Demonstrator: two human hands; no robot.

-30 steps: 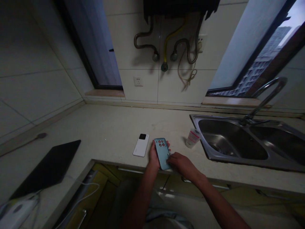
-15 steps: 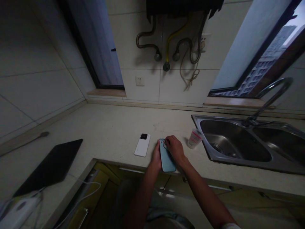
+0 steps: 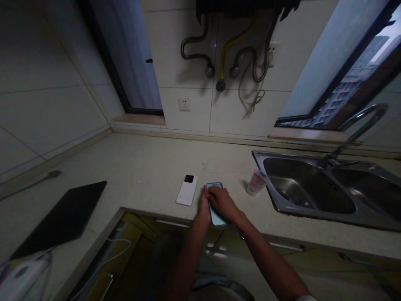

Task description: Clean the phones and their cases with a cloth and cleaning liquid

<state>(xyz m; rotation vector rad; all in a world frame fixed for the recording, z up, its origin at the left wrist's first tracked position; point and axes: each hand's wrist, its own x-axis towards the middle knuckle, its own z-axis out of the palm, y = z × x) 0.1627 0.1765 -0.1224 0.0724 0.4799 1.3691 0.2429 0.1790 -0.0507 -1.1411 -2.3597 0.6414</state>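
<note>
A teal phone lies at the counter's front edge, mostly covered by my hands. My left hand grips its left side, fingers curled around it. My right hand lies on top of the phone with the fingers bent over its back, hiding the camera area. A white phone with a black camera block lies face down on the counter just to the left, untouched.
A small white tube or cup stands right of my hands, beside a steel double sink with a curved tap. A black flat board lies at left. Hoses hang on the tiled wall.
My right hand moved from the phone's lower right edge up to its top, then slid across its back. The left hand kept hold of the phone.
</note>
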